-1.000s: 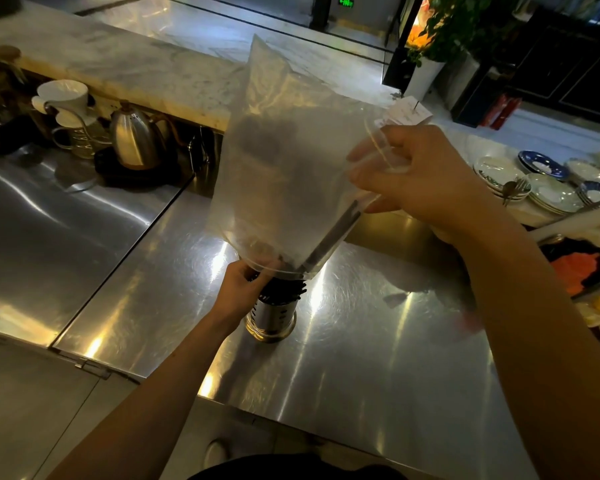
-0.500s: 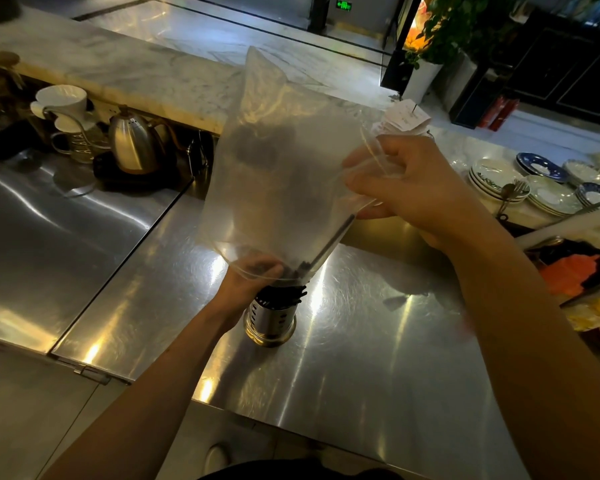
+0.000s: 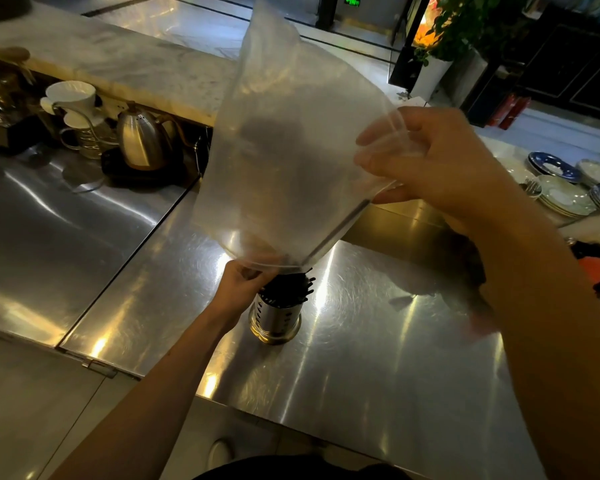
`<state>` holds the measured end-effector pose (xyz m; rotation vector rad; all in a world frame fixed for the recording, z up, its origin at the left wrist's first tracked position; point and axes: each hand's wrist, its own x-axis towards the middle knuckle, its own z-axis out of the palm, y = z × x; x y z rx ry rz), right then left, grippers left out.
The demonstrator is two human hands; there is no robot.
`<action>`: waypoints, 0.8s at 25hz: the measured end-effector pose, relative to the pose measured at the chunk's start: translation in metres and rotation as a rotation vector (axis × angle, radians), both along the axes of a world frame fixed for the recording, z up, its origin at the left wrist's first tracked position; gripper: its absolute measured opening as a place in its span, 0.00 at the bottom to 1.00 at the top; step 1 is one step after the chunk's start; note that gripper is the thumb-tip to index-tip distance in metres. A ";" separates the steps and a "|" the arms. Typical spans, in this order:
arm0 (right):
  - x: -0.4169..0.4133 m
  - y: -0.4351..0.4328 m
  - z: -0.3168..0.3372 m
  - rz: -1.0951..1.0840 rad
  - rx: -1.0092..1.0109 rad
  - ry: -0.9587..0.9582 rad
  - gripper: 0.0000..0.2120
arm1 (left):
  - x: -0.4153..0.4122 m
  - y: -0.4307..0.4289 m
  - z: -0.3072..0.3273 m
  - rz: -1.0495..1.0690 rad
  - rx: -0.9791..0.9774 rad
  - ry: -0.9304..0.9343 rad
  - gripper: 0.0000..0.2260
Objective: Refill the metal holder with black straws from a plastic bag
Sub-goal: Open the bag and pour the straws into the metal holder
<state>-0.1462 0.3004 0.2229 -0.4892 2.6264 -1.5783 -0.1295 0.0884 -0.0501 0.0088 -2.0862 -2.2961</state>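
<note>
We hold bag [image 3: 291,150] upended, mouth just above holder [image 3: 274,318]; left hand [image 3: 241,287] pinches mouth beside straws [image 3: 288,289], right hand [image 3: 440,168] grips upper edge.

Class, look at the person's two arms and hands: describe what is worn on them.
The left forearm and right forearm are bare, with no sleeves in frame. The left hand and right hand wear no gloves, and no watch, bracelet or ring shows on the visible sides.
</note>
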 end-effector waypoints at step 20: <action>-0.002 -0.003 -0.024 -0.041 -0.174 -0.166 0.08 | 0.000 0.008 0.013 0.057 -0.039 0.071 0.04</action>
